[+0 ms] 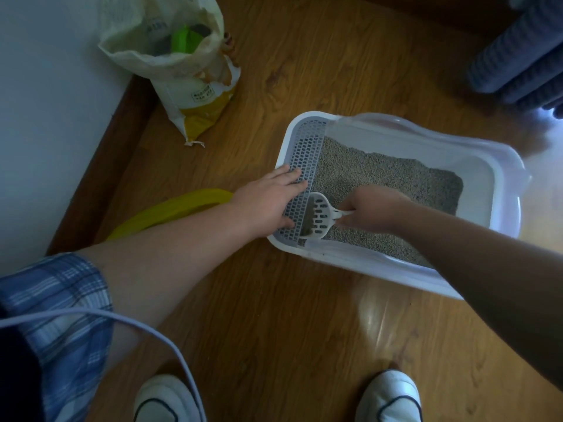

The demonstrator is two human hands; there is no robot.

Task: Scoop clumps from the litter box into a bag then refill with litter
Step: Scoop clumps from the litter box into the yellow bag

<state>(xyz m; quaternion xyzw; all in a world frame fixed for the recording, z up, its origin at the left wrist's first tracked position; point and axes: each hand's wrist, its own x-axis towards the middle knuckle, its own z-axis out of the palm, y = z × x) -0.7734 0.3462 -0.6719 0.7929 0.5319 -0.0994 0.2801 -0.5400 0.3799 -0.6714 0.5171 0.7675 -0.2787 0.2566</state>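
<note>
Two white shoes (pixel 167 399); left hand (pixel 268 202) flat on one litter box (pixel 426 141), right hand (pixel 370 210) gripping one scoop (pixel 320 216).

Wood-grain floor (pixel 274 300), glare patch near its right side. White wall (pixel 45 117) left of floor, brown baseboard (pixel 100 166) between.

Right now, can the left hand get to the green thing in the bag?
Probably yes. The left hand lies flat on the litter box's grille, holding nothing. The bag stands open-topped on bare floor beyond it, the green thing showing inside, though that looks like a long stretch.
</note>
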